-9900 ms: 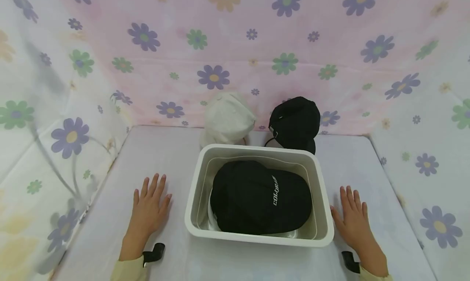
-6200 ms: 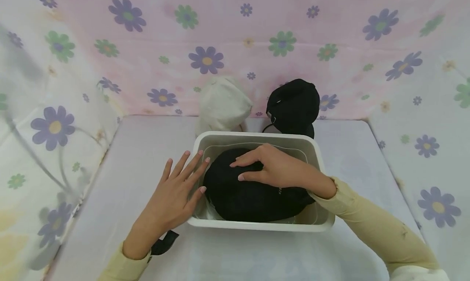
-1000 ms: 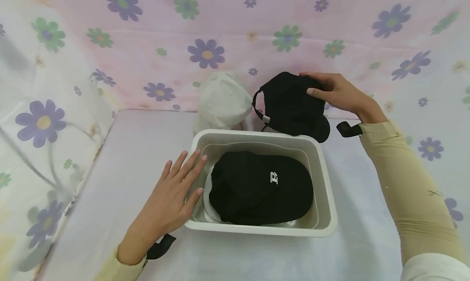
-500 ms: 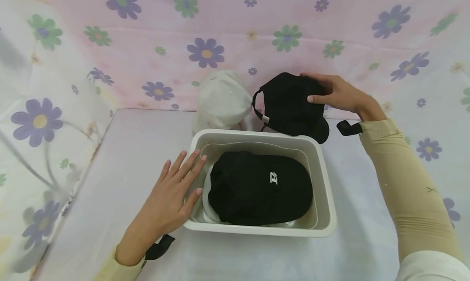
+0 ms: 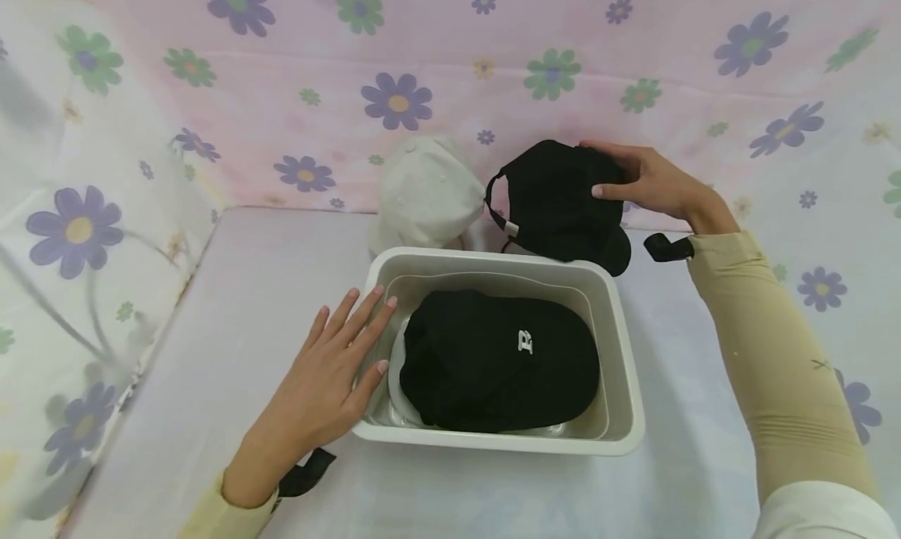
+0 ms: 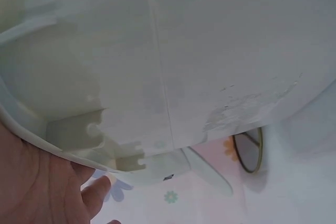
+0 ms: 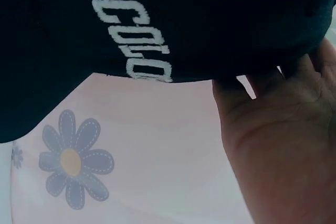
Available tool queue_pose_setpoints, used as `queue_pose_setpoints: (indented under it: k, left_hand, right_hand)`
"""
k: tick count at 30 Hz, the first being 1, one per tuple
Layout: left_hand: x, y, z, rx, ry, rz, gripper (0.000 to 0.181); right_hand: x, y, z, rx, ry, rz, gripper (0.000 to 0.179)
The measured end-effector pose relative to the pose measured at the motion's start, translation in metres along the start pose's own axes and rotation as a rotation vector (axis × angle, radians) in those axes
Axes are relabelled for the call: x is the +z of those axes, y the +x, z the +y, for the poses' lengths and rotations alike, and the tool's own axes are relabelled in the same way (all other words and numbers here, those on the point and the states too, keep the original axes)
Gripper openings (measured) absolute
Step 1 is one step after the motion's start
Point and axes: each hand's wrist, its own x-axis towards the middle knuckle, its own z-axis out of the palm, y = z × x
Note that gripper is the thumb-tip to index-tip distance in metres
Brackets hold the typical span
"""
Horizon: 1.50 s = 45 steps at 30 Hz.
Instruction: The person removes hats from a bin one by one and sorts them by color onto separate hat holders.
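My right hand [image 5: 651,181] holds a black cap [image 5: 552,199] by its crown at the back right, thumb on the near side. White lettering starting "COLO" shows on that black cap [image 7: 136,38] in the right wrist view. My left hand [image 5: 324,379] rests with straight, spread fingers at the left rim of a white plastic bin [image 5: 500,443]. Inside the bin lies another black cap [image 5: 486,367] with a white letter on its front, brim to the right. A pale edge of something beneath it shows at its left.
Behind the bin, a white cap [image 5: 425,191] stands left of the held cap. A floral cloth [image 5: 281,116] walls the back and sides. Pale cloth covers the table [image 5: 267,265]. In the left wrist view a round-edged object [image 6: 248,150] stands near the bin.
The black cap with white lettering has gone from the bin to the back right, uncovering the cap with the white letter. My left hand has moved from the table to the bin's left rim.
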Motion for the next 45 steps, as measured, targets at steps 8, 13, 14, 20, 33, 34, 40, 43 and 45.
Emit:
queue_pose_setpoints:
  k: [8,13,14,20,33,34,40,43,45]
  left_hand:
    - [0.0,0.001,-0.001,0.011,0.007,-0.011,0.065]
    - [-0.006,0.002,-0.004,0.072,0.035,-0.018,0.065]
    - [-0.009,0.002,-0.005,0.097,0.04,-0.013,0.064]
    - [-0.037,0.013,0.0,0.268,-0.109,0.107,0.053]
    - [-0.079,0.113,0.033,0.179,-1.041,0.126,0.033]
    - [-0.079,0.124,0.034,0.135,-1.103,0.097,0.035]
    - [-0.063,0.179,0.036,-0.203,-1.344,-0.093,0.042]
    - [-0.046,0.201,0.04,-0.41,-1.481,-0.136,0.048]
    - [-0.033,0.212,0.045,-0.528,-1.576,-0.132,0.053]
  right_hand:
    - [0.007,-0.015,-0.008,0.008,-0.015,0.105,0.076]
    - [0.016,-0.036,-0.015,-0.036,-0.015,0.229,0.066]
    - [0.018,-0.04,-0.016,-0.043,-0.014,0.25,0.064]
    - [0.029,-0.066,-0.016,-0.028,-0.047,0.356,0.053]
    - [0.073,-0.098,0.028,0.099,-0.03,0.55,0.045]
    - [0.077,-0.098,0.034,0.116,-0.023,0.559,0.046]
    - [0.095,-0.097,0.061,0.273,0.062,0.569,0.055]
    - [0.101,-0.096,0.069,0.347,0.115,0.541,0.061]
    - [0.105,-0.096,0.073,0.369,0.157,0.524,0.064]
